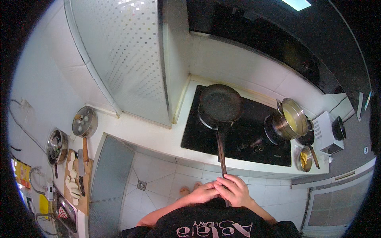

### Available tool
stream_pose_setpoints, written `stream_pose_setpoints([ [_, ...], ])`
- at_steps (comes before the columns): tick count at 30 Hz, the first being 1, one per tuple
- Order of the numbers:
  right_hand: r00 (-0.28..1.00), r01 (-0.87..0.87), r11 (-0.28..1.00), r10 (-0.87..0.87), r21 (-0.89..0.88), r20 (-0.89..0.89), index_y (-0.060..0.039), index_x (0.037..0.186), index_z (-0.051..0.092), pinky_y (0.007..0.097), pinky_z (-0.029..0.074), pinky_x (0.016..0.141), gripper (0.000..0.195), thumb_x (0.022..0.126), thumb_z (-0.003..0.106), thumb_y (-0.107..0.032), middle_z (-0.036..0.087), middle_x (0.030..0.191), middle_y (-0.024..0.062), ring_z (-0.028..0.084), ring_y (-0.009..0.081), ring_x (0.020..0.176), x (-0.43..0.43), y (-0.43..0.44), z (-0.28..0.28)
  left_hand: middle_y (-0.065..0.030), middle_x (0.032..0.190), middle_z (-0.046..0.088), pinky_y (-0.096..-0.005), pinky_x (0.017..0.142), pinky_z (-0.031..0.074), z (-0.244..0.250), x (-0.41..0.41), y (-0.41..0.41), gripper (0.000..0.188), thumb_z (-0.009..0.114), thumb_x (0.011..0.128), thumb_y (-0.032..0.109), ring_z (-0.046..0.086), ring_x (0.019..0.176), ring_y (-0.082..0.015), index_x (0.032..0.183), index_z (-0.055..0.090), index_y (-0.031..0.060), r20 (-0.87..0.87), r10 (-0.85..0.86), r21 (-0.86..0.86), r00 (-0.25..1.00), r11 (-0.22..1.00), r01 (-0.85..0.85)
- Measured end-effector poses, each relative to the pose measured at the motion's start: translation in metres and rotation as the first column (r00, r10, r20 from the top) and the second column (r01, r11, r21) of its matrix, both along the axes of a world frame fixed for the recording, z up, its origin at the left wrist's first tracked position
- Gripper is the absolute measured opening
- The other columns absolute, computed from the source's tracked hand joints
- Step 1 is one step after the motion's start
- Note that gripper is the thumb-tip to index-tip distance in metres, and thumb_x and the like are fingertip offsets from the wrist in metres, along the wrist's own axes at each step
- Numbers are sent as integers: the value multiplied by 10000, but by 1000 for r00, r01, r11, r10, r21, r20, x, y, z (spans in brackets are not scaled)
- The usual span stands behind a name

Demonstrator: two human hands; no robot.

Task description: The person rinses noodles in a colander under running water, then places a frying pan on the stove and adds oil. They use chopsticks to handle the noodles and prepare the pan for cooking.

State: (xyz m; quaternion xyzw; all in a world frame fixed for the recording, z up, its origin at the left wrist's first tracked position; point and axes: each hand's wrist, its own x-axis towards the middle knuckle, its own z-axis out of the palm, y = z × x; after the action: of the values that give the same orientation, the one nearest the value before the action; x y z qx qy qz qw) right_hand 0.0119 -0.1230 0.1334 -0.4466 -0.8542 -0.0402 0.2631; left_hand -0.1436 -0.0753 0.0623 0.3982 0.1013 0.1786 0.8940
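In front of my chest, my right hand (235,190) is closed around a pair of long brown chopsticks (221,151). My left hand (205,192) meets it from the side, fingers partly covered by the right; whether it also grips the chopsticks is unclear. The chopsticks point away from me, their far ends near the handle of a dark frying pan (220,102). That pan sits at the left of a black glass cooktop (190,134). On the cooktop's right, a steel pot (275,128) carries a second steel vessel (294,117) with yellowish contents.
Farther right stand a steel bowl of yellow food (304,159), a small dark pan (306,138) and a white appliance (324,134). Leftward, a cutting board (84,205) holds pale slices (71,183) and a knife (81,169), near a saucepan (86,119) and a steel bowl (58,145). A cabinet (131,59) juts overhead.
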Motion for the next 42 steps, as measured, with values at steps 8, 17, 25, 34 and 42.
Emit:
stream_pose_setpoints([
  [8, 996, -18, 999, 15, -28, -89, -89, 1000, 614, 369, 466, 820, 332, 682, 561, -171, 546, 1107, 94, 505, 271, 1024, -2, 4, -5, -25, 979, 519, -245, 754, 419, -31, -13, -1, 277, 467, 899, 224, 486, 875, -104, 1110, 472, 45, -179, 55, 69, 982, 997, -43],
  [17, 972, 118, 993, -115, 4, -205, -23, 1005, 576, 364, 476, 813, 316, 720, 542, -155, 544, 1105, 129, 547, 286, 983, 25, -21, -11, -92, 1082, 525, -315, 821, 423, 10, 7, 5, 302, 495, 880, 181, 520, 947, -172, 1115, 479, -8, -126, 76, -61, 989, 995, -85],
  [25, 957, 204, 979, -203, -17, -205, -19, 1045, 530, 360, 444, 857, 362, 692, 549, -100, 544, 1088, 117, 502, 271, 1043, 86, -54, -19, -101, 1043, 510, -293, 772, 406, -28, 40, 67, 381, 559, 810, 91, 508, 893, -197, 1164, 446, 8, -179, 861, 922, 477, 316, -223],
  [34, 899, 389, 914, -404, -115, -169, -83, 994, 559, 315, 460, 822, 321, 674, 571, -101, 563, 1053, 44, 513, 221, 1026, 161, -100, -28, -66, 876, 599, -305, 634, 459, -76, 92, 97, 466, 592, 812, 292, 566, 747, -167, 1172, 421, 49, -637, 592, 439, 495, 805, -398],
  [42, 875, 441, 893, -451, -95, -179, -106, 929, 600, 334, 465, 790, 274, 655, 601, -101, 610, 977, 26, 542, 229, 969, 170, -103, -33, -33, 723, 565, -254, 519, 430, -67, 122, 99, 232, 647, 779, 251, 525, 601, -125, 862, 530, 70, -644, 419, 121, 640, 882, -456],
])
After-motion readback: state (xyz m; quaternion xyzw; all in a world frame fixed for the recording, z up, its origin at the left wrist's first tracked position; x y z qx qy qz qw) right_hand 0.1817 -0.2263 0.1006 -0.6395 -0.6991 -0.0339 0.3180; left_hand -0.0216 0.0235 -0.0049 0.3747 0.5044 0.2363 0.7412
